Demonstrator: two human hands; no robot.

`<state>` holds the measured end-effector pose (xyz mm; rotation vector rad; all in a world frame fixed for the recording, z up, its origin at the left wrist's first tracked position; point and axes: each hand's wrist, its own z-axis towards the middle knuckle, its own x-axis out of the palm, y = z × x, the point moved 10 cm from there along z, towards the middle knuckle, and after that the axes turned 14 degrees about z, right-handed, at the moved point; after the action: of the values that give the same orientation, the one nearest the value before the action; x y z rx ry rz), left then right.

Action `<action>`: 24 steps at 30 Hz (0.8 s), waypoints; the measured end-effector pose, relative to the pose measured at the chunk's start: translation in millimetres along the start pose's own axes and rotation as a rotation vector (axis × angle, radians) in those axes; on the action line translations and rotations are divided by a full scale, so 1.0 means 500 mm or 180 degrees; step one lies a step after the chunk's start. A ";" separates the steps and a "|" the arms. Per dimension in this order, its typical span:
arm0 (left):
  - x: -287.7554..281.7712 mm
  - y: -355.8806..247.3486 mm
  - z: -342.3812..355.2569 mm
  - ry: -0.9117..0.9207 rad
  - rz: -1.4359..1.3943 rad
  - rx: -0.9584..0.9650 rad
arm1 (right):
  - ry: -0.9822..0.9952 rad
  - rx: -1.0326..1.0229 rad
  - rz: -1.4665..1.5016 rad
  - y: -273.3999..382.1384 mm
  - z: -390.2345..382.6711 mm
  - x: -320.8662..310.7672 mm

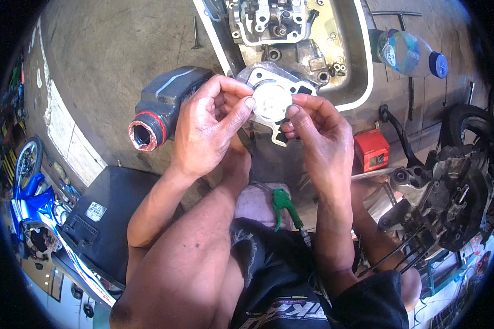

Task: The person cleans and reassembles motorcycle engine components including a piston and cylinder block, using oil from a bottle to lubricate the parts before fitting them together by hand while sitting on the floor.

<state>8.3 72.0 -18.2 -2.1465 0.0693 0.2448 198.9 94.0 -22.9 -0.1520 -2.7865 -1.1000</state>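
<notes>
Between both hands, at the top centre, is a round, shiny silver piston (271, 102). My left hand (207, 123) pinches its left edge between thumb and fingers. On the opposite edge, my right hand (325, 134) grips it with thumb and forefinger, the other fingers curled. Just behind the piston is a grey metal engine casting (265, 71) with holes in its flange. Whether the piston touches that casting cannot be made out. A black plastic air box (167, 93) with a red-ringed opening lies beside my left hand.
A white-rimmed tray (368, 66) holds a cylinder head (271, 19) and small nuts. Right of it lie a plastic bottle (409, 52) and a red box (371, 149). An engine assembly (444, 197) stands at right. A green air gun (283, 204) lies by my lap.
</notes>
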 end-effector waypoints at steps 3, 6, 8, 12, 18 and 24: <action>0.003 0.008 -0.002 0.0261 0.0431 -0.0142 | -0.0052 0.0051 -0.0061 -0.004 -0.002 -0.008; 0.001 0.003 -0.002 0.0231 0.0470 -0.0111 | -0.0055 0.0044 -0.0041 -0.002 -0.001 -0.004; -0.002 -0.001 -0.003 0.0199 0.0632 -0.0101 | -0.0051 0.0037 -0.0017 -0.001 -0.002 -0.004; -0.002 -0.001 0.000 0.0230 0.0714 -0.0146 | -0.0049 0.0059 -0.0001 -0.002 -0.002 -0.003; -0.004 0.004 0.000 0.0257 0.0760 -0.0122 | -0.0033 -0.0005 0.0019 0.001 -0.001 -0.003; -0.005 0.000 0.003 0.0203 0.0899 -0.0040 | -0.0082 0.0017 -0.0173 0.005 -0.002 -0.004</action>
<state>5.6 72.8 -18.6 -2.1537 0.4103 0.3406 201.5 95.1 -21.0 -0.0909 -2.8322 -1.1102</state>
